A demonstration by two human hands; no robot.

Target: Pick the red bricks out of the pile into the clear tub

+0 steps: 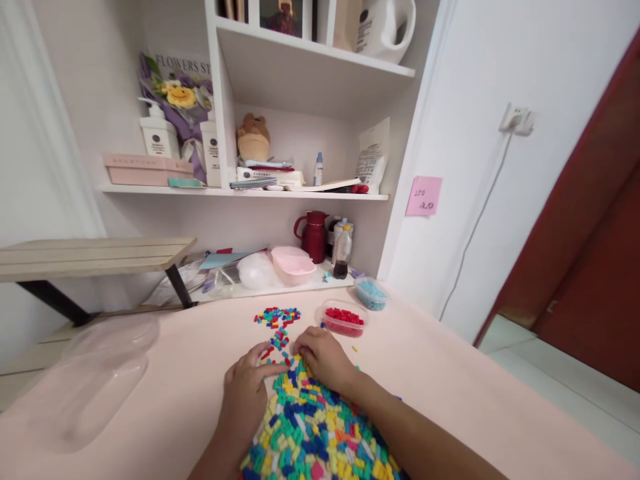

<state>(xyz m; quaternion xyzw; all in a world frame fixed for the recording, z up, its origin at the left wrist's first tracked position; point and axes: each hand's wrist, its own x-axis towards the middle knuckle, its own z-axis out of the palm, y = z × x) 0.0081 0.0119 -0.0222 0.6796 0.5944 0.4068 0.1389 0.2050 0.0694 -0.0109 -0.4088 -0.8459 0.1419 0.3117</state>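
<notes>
A wide pile of small multicoloured building bricks covers the near middle of the table. My left hand rests at its far left edge, thumb and fingers apart, with the thumb tip near a red brick. Over the far tip of the pile, my right hand has its fingers curled down and together; whatever is between them is hidden. Just beyond both hands lies a smaller group of loose bricks, mostly red, blue and teal. A clear tub of red bricks stands beyond my right hand.
Another clear tub with light blue pieces sits farther back right. Clear plastic containers lie at left, near a wooden stand. Behind are a pink bowl, a red jug, a bottle and shelves.
</notes>
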